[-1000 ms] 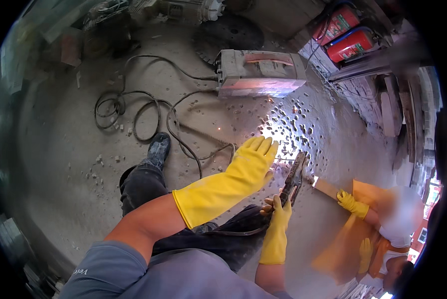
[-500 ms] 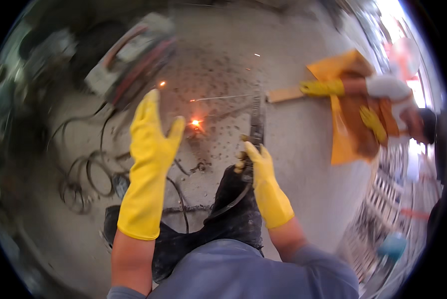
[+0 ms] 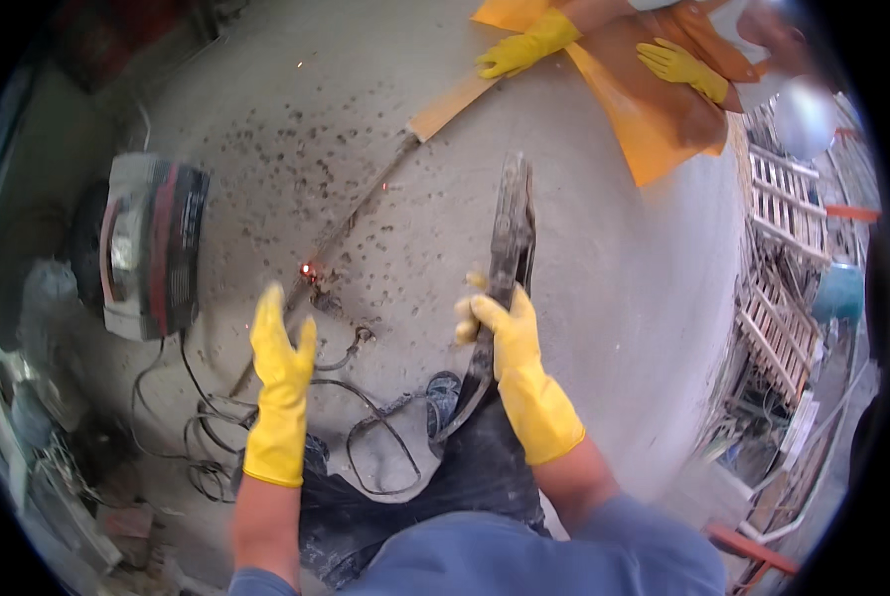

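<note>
Gripped in the right hand [image 3: 515,333], the dark holder [image 3: 511,223] points away, clear of the bar [image 3: 352,220]; the left hand [image 3: 283,363] is open, empty. One second ago's white glare has shrunk to a red ember [image 3: 307,269], so welding seems paused. Thin and dull, the bar slants over the floor [image 3: 624,298] toward a co-worker's hand [image 3: 527,49].

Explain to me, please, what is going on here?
The person's right hand, in a yellow glove, grips a dark clamp-like tool that points away from the body. The gloved left hand is open and holds nothing. Ahead of it, a small red glow shows at a long thin bar by the floor. A co-worker's gloved hand is at the end of a light-brown strip in line with that bar. A grey and red machine stands at left.
</note>
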Available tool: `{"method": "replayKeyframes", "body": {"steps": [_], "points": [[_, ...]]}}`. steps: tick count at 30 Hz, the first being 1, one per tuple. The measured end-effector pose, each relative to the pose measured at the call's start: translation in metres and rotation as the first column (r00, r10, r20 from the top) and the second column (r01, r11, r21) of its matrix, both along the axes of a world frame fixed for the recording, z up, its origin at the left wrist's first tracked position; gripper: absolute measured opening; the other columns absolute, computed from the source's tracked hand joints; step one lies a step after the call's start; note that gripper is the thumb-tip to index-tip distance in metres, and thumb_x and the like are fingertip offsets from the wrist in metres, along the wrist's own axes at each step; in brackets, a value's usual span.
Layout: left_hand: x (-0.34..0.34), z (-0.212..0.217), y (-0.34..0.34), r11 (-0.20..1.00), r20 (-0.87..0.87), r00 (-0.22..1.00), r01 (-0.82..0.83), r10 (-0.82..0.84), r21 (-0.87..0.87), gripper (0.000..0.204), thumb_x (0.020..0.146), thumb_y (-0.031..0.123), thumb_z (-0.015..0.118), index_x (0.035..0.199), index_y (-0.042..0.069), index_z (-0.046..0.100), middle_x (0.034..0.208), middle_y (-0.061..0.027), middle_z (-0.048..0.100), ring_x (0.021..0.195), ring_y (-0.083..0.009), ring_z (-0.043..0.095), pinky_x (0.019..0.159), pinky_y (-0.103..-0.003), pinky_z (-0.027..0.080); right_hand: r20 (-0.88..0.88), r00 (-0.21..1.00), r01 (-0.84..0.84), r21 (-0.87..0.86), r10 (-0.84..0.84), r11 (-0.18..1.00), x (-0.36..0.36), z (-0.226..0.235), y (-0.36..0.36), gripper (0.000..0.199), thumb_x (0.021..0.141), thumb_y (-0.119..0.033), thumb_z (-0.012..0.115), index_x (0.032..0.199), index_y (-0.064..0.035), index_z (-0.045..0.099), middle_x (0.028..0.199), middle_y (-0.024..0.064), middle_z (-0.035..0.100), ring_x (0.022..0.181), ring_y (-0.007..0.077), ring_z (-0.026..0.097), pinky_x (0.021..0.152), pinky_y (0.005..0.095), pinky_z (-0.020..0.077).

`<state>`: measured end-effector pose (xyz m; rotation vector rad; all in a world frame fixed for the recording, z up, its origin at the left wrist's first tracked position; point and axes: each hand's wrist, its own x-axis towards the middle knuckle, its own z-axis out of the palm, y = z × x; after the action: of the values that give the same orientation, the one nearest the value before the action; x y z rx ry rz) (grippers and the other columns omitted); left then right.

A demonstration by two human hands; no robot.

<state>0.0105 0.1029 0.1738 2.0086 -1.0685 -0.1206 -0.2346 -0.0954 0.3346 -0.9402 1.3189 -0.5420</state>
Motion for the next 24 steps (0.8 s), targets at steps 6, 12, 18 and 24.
{"method": "replayKeyframes", "body": {"steps": [6,12,18,24], "points": [[-0.063,0.090,0.005,0.925,-0.252,0.958,0.214,-0.136,0.313,0.071,0.095,0.021,0.081,0.156,-0.005,0.055,0.151,-0.0254,0.064,0.140,-0.0424,0.061,0.121,-0.047,0.046,-0.071,0.990,0.127,0.061,-0.122,0.990,-0.047,0.043,-0.012,0.045,0.107,-0.018,0.073,0.146,-0.0021,0.057,0.094,0.0110,0.074,0.068,0.0174,0.071,0.066,0.0337,0.0609],[-0.082,0.180,0.019,0.817,-0.252,0.968,0.163,-0.022,0.554,0.072,0.098,0.027,0.081,0.159,0.000,0.054,0.153,-0.0219,0.064,0.143,-0.0398,0.057,0.122,-0.047,0.043,0.010,0.983,0.181,0.052,-0.182,0.982,-0.087,0.074,-0.030,0.035,0.107,-0.014,0.071,0.137,-0.0002,0.059,0.098,0.0104,0.075,0.076,0.0180,0.073,0.073,0.0330,0.0628],[-0.090,0.250,-0.065,0.812,-0.255,0.966,0.116,0.041,0.571,0.071,0.098,0.031,0.082,0.158,0.005,0.056,0.153,-0.0200,0.064,0.142,-0.0390,0.058,0.122,-0.047,0.044,-0.059,0.982,0.186,0.202,-0.177,0.962,-0.101,0.099,-0.067,0.030,0.105,-0.018,0.075,0.123,0.0016,0.061,0.094,0.0105,0.074,0.072,0.0158,0.071,0.069,0.0302,0.0609],[-0.046,0.208,-0.205,0.771,-0.320,0.946,0.234,-0.041,0.592,0.065,0.101,0.030,0.078,0.154,-0.002,0.059,0.152,-0.0254,0.064,0.141,-0.0396,0.061,0.119,-0.044,0.047,-0.173,0.982,0.118,0.227,-0.079,0.967,-0.100,0.108,-0.111,0.037,0.102,-0.027,0.081,0.119,0.0011,0.065,0.089,0.0101,0.074,0.070,0.0158,0.071,0.067,0.0313,0.0605]]}}
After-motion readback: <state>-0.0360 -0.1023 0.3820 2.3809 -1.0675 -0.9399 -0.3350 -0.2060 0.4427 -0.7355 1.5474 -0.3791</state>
